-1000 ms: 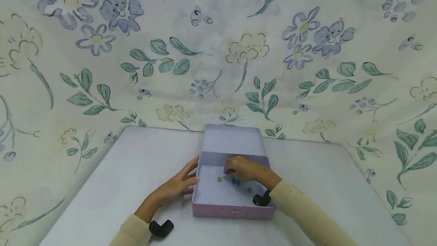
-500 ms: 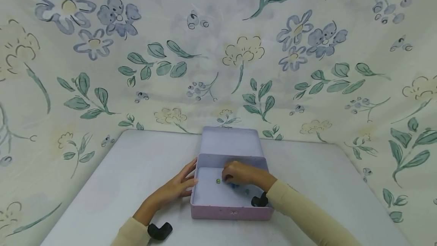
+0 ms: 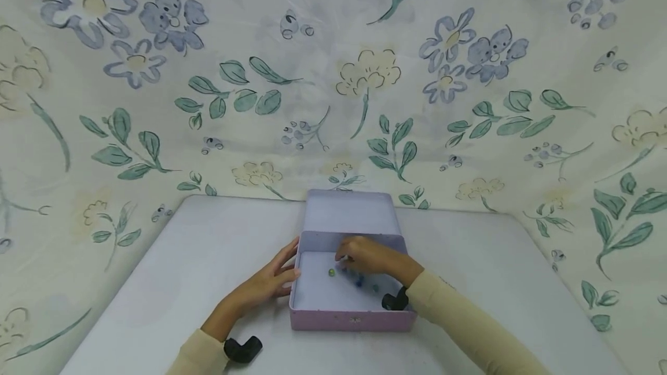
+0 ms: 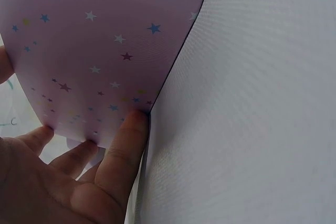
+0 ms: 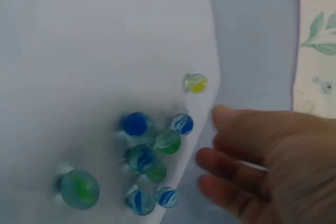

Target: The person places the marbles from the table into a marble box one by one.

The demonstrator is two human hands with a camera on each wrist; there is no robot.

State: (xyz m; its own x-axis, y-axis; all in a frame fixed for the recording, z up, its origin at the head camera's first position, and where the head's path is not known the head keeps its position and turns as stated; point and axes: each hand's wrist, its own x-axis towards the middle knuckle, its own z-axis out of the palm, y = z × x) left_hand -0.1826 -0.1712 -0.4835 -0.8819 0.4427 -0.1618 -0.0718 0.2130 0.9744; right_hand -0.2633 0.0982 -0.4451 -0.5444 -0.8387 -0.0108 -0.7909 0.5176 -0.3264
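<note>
A shallow tin box (image 3: 353,321), pink outside with small stars, stands with its lid (image 3: 350,211) tipped back. My left hand (image 3: 268,276) rests against its left wall; in the left wrist view, nearly straight fingers (image 4: 123,153) touch the starry side. Inside the box, my right hand (image 3: 365,256) hovers near the back, its fingers loosely bent. Nothing shows between its thumb and fingers in the right wrist view. Beside it lie several blue and green glass marbles (image 5: 140,158) in a cluster. A yellow marble (image 5: 196,83) and a larger green marble (image 5: 79,189) lie apart.
The box stands on a white table (image 3: 234,230). Behind it hangs a floral cloth (image 3: 312,91). Black wrist mounts (image 3: 243,350) sit at both sleeves, the right one over the box's front right corner.
My right hand dips a little toward the box floor, then lifts slightly with its fingers more apart. The left hand keeps its place on the box. The view shifts slightly.
</note>
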